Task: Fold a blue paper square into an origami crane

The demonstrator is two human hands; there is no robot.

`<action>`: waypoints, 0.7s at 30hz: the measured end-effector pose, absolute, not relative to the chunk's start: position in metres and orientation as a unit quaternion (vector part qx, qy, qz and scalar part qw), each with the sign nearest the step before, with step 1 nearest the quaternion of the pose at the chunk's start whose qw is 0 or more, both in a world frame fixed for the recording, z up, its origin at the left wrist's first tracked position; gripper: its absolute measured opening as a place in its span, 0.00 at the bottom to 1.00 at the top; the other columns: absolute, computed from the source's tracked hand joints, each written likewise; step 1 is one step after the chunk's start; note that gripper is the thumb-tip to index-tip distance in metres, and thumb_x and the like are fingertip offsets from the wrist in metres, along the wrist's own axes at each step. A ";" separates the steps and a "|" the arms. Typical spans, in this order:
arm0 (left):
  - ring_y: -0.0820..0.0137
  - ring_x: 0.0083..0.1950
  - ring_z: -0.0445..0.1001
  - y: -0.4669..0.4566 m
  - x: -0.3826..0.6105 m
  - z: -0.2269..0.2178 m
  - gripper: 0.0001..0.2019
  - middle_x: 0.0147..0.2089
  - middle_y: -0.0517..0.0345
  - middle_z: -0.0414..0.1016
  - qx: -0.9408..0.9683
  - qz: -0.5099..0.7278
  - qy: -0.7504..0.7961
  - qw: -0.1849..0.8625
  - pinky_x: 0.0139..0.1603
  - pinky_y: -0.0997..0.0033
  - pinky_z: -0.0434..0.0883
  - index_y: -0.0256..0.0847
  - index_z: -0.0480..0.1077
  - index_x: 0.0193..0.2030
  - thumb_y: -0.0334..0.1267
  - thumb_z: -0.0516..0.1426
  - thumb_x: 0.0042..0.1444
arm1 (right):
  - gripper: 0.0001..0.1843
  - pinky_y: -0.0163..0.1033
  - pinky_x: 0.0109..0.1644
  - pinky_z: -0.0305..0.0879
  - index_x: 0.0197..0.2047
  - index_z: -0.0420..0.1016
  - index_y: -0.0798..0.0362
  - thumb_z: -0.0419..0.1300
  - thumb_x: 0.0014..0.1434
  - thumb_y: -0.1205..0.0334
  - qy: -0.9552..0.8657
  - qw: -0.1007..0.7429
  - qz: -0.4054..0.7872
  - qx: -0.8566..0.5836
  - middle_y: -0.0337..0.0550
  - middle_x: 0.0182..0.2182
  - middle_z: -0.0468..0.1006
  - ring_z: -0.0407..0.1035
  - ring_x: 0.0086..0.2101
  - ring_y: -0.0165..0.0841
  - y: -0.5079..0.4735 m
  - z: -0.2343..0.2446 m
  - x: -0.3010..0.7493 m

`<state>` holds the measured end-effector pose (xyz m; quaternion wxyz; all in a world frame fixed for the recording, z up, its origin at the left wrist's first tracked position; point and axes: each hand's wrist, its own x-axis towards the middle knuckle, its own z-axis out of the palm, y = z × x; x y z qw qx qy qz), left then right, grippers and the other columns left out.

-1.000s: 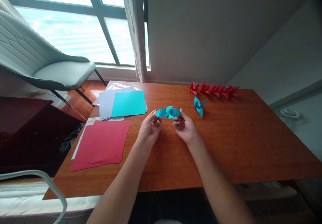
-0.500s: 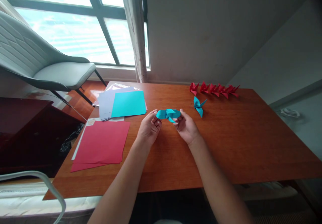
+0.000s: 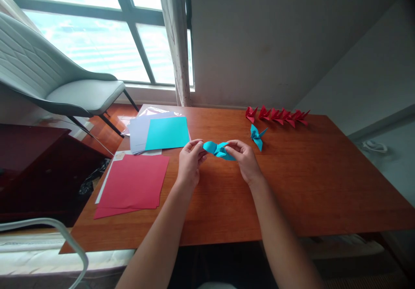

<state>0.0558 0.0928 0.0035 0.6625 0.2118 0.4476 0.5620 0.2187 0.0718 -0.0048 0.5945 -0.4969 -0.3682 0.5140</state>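
Observation:
A folded teal paper figure [image 3: 218, 149] hangs just above the wooden table [image 3: 308, 185] between both hands. My left hand [image 3: 190, 162] pinches its left end with thumb and fingers closed. My right hand [image 3: 244, 159] grips the right side, fingers curled over the top of the paper. A finished teal paper crane [image 3: 257, 136] stands a little beyond my right hand. Behind it, a row of several red paper cranes [image 3: 279, 115] lines the far edge.
A teal sheet [image 3: 167, 133] lies on a stack of pale sheets [image 3: 138, 133] at the table's far left. Red sheets [image 3: 132, 185] lie nearer on the left. A grey chair [image 3: 58, 81] stands by the window, and a wall runs behind the table.
My right hand has turned over, its fingers now on top of the teal figure rather than under it. The figure has tipped and folded closer together. The left hand shifted slightly.

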 end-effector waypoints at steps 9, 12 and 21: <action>0.71 0.44 0.77 0.086 0.064 0.015 0.10 0.45 0.53 0.80 0.322 0.617 0.465 0.547 0.37 0.81 0.68 0.41 0.76 0.39 0.31 0.69 0.51 | 0.15 0.28 0.27 0.66 0.33 0.75 0.51 0.75 0.44 0.58 -0.186 0.628 0.580 -0.484 0.33 0.27 0.80 0.73 0.27 0.25 0.073 -0.011 0.219; 0.73 0.42 0.72 0.080 0.066 0.020 0.09 0.44 0.57 0.77 0.368 0.643 0.461 0.489 0.36 0.83 0.67 0.44 0.78 0.36 0.27 0.69 0.50 | 0.15 0.28 0.27 0.68 0.33 0.74 0.51 0.75 0.45 0.61 -0.174 0.628 0.597 -0.468 0.32 0.26 0.80 0.73 0.25 0.25 0.073 -0.012 0.217; 0.72 0.36 0.66 0.071 0.072 0.023 0.12 0.41 0.57 0.76 0.483 0.600 0.436 0.465 0.33 0.81 0.63 0.47 0.81 0.35 0.26 0.70 0.46 | 0.15 0.28 0.32 0.74 0.32 0.76 0.52 0.76 0.44 0.63 -0.171 0.634 0.608 -0.446 0.34 0.28 0.80 0.75 0.29 0.25 0.070 -0.004 0.209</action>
